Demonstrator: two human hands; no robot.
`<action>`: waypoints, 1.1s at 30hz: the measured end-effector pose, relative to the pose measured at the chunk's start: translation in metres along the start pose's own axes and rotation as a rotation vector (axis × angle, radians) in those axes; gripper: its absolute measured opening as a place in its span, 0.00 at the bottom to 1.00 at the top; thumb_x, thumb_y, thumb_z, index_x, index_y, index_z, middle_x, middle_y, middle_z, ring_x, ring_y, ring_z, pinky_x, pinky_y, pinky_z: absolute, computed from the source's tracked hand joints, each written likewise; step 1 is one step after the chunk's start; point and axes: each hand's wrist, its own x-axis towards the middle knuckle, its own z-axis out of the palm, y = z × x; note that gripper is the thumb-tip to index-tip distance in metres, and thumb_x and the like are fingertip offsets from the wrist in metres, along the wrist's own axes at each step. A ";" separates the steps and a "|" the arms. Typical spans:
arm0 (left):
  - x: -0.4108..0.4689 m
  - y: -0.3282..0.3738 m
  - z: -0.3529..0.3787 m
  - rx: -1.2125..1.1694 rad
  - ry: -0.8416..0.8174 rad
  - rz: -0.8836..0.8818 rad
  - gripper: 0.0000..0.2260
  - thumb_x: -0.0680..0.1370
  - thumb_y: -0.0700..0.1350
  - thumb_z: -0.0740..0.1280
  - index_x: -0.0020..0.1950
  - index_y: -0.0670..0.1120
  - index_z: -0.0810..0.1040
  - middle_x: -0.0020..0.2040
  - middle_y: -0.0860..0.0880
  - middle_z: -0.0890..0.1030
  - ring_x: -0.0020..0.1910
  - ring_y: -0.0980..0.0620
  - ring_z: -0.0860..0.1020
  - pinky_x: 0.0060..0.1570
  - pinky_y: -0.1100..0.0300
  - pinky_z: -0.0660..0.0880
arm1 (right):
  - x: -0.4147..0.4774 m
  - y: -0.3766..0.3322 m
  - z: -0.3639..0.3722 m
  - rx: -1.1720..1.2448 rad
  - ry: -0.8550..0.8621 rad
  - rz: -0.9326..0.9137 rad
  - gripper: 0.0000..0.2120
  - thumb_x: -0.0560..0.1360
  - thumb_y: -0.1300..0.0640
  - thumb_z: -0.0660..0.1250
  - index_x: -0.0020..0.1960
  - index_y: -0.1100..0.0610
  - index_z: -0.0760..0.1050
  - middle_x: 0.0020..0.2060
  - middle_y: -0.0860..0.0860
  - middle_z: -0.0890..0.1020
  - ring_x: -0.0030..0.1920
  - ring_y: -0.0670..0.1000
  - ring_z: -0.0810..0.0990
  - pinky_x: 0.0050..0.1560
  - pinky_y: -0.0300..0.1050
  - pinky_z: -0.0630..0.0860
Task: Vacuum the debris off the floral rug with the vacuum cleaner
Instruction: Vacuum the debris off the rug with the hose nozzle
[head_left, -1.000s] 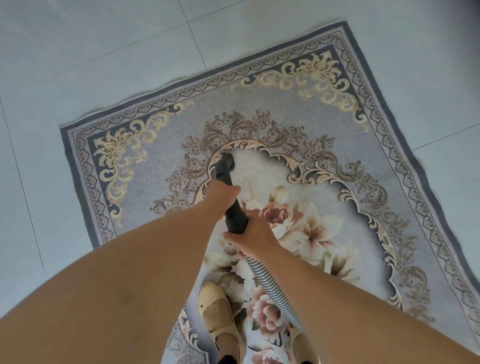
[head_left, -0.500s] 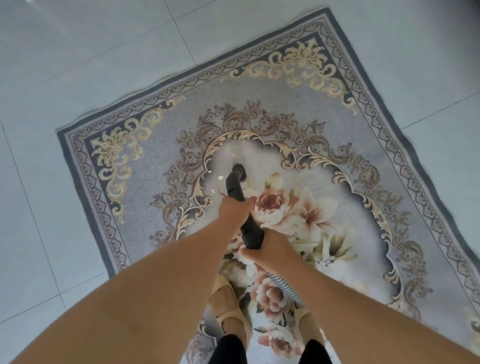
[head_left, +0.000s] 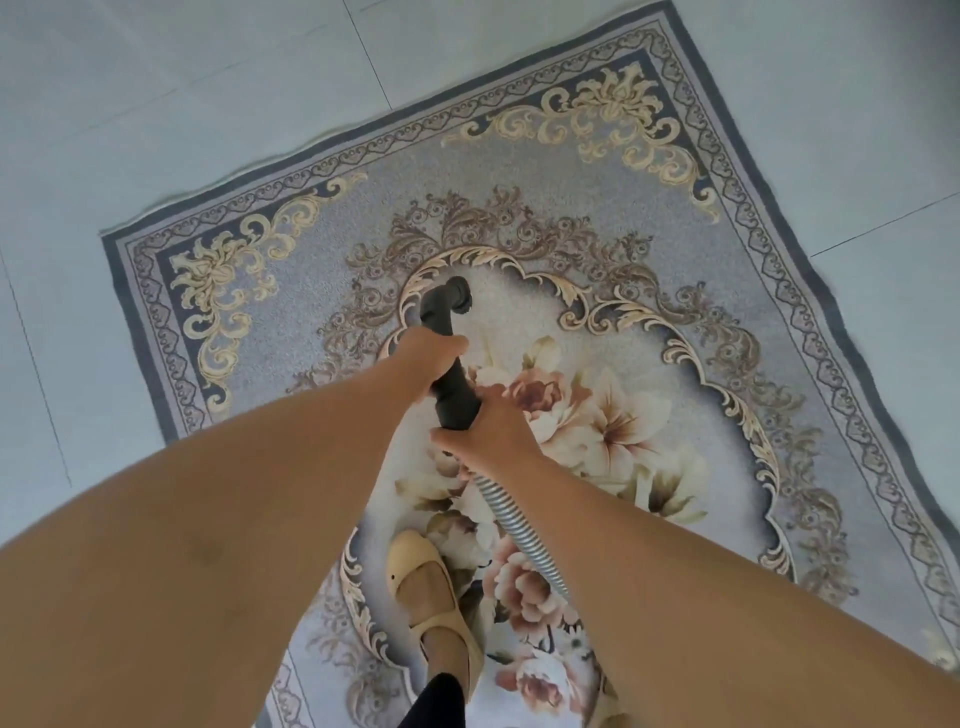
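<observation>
light: bright, even, diffuse | glare: pale sheen on floor (head_left: 218, 88) beyond left hand (head_left: 431, 358) | shadows: faint, soft | focus: mild softness throughout, forearms (head_left: 208, 545) behind hand blurriest | distortion: rug (head_left: 322, 291) border bows far right of hand

**Pale tiles, one rug**

Under you is a floor (head_left: 156, 104) of large pale tiles with thin dark joints. The floral rug (head_left: 332, 249) lies directly on it, skewed to the tile lines. You can see its two far corners and its dark grey border, which ripples slightly along the edges. Bare tile shows to its left, its right and beyond it.
</observation>
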 end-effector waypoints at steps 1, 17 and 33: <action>-0.005 -0.002 0.008 -0.003 -0.001 -0.006 0.07 0.76 0.43 0.65 0.48 0.41 0.71 0.41 0.44 0.75 0.39 0.45 0.76 0.34 0.55 0.74 | -0.003 0.009 0.000 0.023 -0.012 0.023 0.17 0.67 0.50 0.72 0.51 0.56 0.74 0.31 0.48 0.80 0.28 0.46 0.80 0.34 0.42 0.80; -0.086 -0.049 0.123 -0.105 -0.029 -0.134 0.22 0.76 0.48 0.67 0.65 0.38 0.69 0.51 0.43 0.75 0.49 0.45 0.75 0.44 0.55 0.75 | -0.083 0.123 -0.040 -0.231 -0.074 0.090 0.14 0.68 0.46 0.72 0.47 0.51 0.72 0.38 0.48 0.80 0.37 0.49 0.79 0.32 0.38 0.72; -0.041 -0.099 0.023 -0.338 0.192 -0.101 0.19 0.73 0.48 0.69 0.59 0.38 0.73 0.52 0.40 0.80 0.50 0.40 0.81 0.49 0.48 0.80 | -0.049 0.046 0.027 -0.316 -0.116 -0.146 0.22 0.69 0.45 0.73 0.56 0.53 0.70 0.42 0.48 0.76 0.46 0.52 0.79 0.41 0.42 0.71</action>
